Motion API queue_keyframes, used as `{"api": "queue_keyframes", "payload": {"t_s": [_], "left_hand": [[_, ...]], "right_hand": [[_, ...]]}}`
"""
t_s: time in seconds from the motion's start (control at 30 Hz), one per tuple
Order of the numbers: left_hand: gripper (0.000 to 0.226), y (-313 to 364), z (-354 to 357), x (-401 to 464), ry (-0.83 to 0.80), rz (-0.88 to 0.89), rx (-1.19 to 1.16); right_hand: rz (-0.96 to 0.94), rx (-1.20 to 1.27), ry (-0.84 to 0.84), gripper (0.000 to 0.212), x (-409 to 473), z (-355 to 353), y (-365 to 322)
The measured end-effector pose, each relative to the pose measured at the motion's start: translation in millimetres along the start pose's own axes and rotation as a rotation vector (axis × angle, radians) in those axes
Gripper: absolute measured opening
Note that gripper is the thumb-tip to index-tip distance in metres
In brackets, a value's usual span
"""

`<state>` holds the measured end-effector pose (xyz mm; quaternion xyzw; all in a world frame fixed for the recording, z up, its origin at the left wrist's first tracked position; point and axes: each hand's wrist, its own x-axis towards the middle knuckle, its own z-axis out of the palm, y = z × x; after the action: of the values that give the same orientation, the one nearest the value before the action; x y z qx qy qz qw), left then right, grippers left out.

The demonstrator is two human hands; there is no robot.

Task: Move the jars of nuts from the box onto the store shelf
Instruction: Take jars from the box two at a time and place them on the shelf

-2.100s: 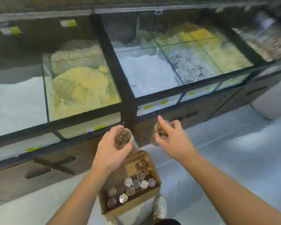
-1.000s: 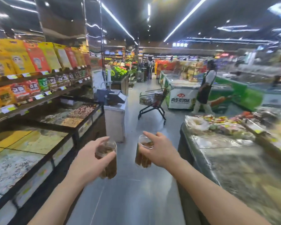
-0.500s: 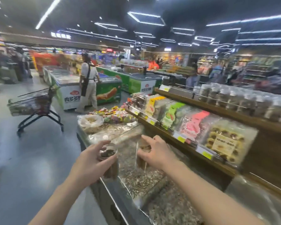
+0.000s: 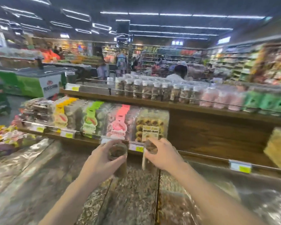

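Note:
My left hand (image 4: 98, 161) grips a clear jar of brown nuts (image 4: 118, 154), held upright at chest height. In my right hand (image 4: 164, 155) is a second jar of nuts (image 4: 150, 149), its side partly hidden by my fingers. Both jars hover over the glass-covered bulk bins, just in front of the lower wooden shelf. On the upper wooden shelf (image 4: 152, 103) stands a row of similar nut jars (image 4: 154, 90) with white lids. The box is out of view.
Packaged snacks (image 4: 115, 122) fill the lower shelf behind yellow price tags. Glass-topped bulk bins (image 4: 133, 192) of seeds lie below my arms. Pink and green packs (image 4: 243, 99) sit right of the jar row. A green freezer (image 4: 31, 82) stands far left; shoppers stand beyond the shelf.
My view has swung from the floor box, round the aisle, to face the snack shelves squarely. Both hands have kept their jars and now hold them nearer the lower shelf.

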<state>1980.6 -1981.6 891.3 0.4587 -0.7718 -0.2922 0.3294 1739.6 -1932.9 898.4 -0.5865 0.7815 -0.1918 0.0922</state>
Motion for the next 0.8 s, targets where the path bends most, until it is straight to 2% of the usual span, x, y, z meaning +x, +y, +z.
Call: {"api": "queue_keyframes", "payload": {"t_s": [0.07,0.17,0.3,0.47,0.57,0.63,0.8], "left_hand": [[0.044,9.3,16.4,25.1,-0.051,0.059,-0.002],[0.065,25.3,45.8,53.3,-0.139,0.134,0.023],[0.074,48.8,90.3,77.9,-0.219,0.182,0.015],[0.063,79.7,145.9,102.2,-0.237,0.18,0.01],[0.064,95.8,174.5,114.3,-0.212,0.154,0.0],[0.068,104.7,190.9,123.5,-0.192,0.124,-0.013],[0.058,118.6,219.4,137.9,-0.14,0.062,-0.038]], "right_hand": [[0.06,-0.008,0.034,0.069,3.2,-8.9,16.8],[0.133,-0.008,0.069,0.071,6.6,-20.0,46.4],[0.198,0.003,0.095,0.072,17.2,-34.9,90.8],[0.2,-0.049,0.089,0.069,52.4,-56.2,152.0],[0.194,-0.045,0.045,0.068,81.8,-61.8,189.1],[0.181,-0.03,0.025,0.069,105.2,-64.3,212.4],[0.221,0.075,0.01,0.07,176.1,-59.9,261.7]]}}
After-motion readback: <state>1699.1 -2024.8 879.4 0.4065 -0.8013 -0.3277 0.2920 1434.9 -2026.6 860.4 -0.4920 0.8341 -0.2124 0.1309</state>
